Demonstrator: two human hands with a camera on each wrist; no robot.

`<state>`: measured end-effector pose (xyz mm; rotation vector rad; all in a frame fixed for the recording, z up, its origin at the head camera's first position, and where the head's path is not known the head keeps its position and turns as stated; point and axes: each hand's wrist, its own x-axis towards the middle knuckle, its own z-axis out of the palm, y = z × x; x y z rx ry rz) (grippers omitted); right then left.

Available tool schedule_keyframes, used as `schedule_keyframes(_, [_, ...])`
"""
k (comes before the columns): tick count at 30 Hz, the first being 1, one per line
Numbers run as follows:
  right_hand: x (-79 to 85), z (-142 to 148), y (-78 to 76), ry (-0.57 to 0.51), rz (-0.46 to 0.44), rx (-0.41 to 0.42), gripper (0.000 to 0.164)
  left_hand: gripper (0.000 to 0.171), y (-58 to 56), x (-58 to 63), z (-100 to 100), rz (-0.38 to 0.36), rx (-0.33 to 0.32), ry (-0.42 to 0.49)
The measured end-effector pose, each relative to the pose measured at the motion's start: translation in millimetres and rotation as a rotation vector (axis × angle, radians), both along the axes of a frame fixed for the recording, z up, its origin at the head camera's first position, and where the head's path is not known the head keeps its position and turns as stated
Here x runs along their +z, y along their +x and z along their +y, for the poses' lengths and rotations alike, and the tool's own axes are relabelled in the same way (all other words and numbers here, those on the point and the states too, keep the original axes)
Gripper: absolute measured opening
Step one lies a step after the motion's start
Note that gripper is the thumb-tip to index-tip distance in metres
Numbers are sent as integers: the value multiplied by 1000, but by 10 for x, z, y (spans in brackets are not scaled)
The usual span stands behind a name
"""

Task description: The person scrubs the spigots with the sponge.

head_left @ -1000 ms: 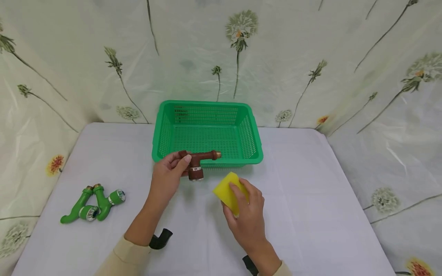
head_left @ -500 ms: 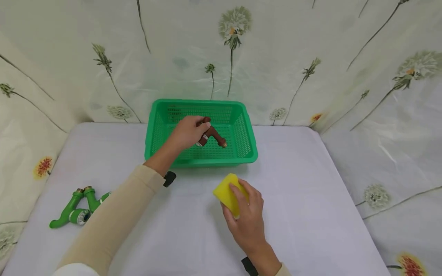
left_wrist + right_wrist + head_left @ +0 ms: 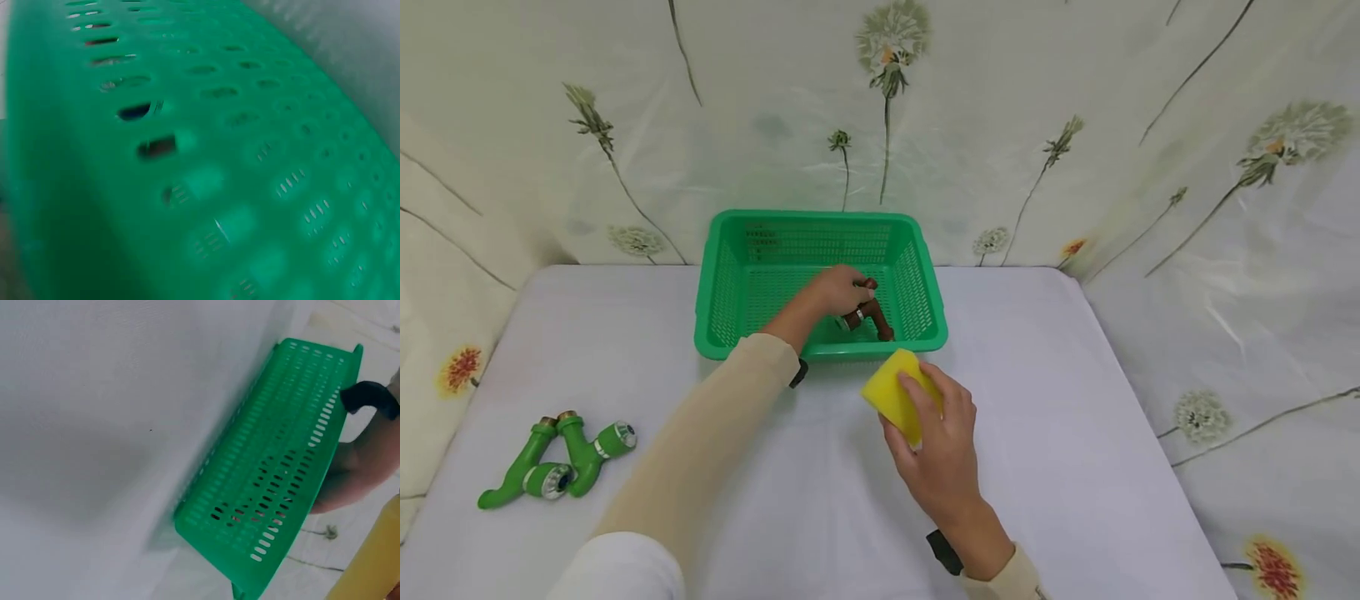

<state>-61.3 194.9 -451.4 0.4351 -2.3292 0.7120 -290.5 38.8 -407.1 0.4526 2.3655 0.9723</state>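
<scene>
Down inside the green plastic basket (image 3: 820, 354), my left hand (image 3: 842, 290) holds a brown faucet (image 3: 872, 312) by its handle end, its spout side toward the basket's front right. My right hand (image 3: 936, 433) grips a yellow sponge (image 3: 898, 396) in front of the basket, over the table. In the left wrist view the perforated basket wall (image 3: 187, 137) fills the picture and hides that hand. The right wrist view shows the basket (image 3: 269, 456) from outside, with the left hand (image 3: 344, 478) reaching over its rim and the sponge (image 3: 372, 556) at the lower right.
Two green faucets (image 3: 527, 467) (image 3: 587, 450) lie side by side on the white-covered table (image 3: 1037, 467) at the left. Behind the basket hangs a flower-printed curtain (image 3: 760, 125), which also lines both sides.
My left hand has carried the brown faucet from in front of the basket over the rim and down into it. The right hand keeps the sponge in nearly the same place.
</scene>
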Motion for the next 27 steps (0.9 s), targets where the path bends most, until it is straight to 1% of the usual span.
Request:
schedule_keyframes(3, [-4,-8,6,-2,-6,2,64,45,-33,-62,29,-18,-31,-44])
schedule_keyframes(6, [-5,-9,5,1,-8,4,63,44,-57,-91,44,-26,-71,-90])
schedule_keyframes(9, [-4,-7,-1,6,-10,6,64,44,-63,-104,49,-29,-134,-159])
schedule_keyframes(11, [-7,-6,-4,6,-11,8,64,42,-60,-112,52,-46,-169,-186])
schedule_keyframes(14, [-15,-7,-8,2,-14,9,64,36,-45,-127,58,-62,-200,-187])
schedule_keyframes(18, [-27,-13,-6,-6,-26,3,65,32,-9,-149,81,-17,-261,-193])
schedule_keyframes(21, [-35,-19,3,-7,-42,-3,65,44,15,-169,102,13,-305,-222])
schedule_keyframes(24, [-40,-17,10,-3,-62,-8,65,56,25,-183,119,-6,-320,-238])
schedule_keyframes(27, [-46,-11,10,4,-73,-12,65,62,24,-195,139,-36,-332,-249])
